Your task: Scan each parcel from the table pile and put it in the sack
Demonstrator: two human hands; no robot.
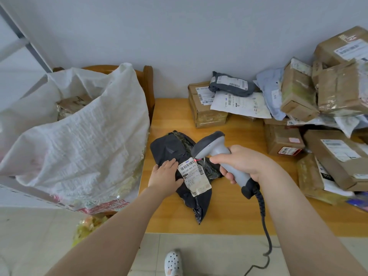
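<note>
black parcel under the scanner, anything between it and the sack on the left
Nothing visible does. The black parcel lies near the table's left edge, and the sack stands open beside that edge. Only the left hand rests flat on the parcel and the right hand holds the scanner above its label.

Left: sack (83, 140) of coarse white woven fabric. Near centre: parcel (169, 148) in black, crinkled, faintly glossy plastic film, bearing a creased matt paper label (194, 174); scanner (217, 150) of smooth matt grey plastic. Far right: cardboard boxes (336, 90) wrapped in shiny clear tape. Underneath: table (229, 212) of smooth, pale wood.
</note>
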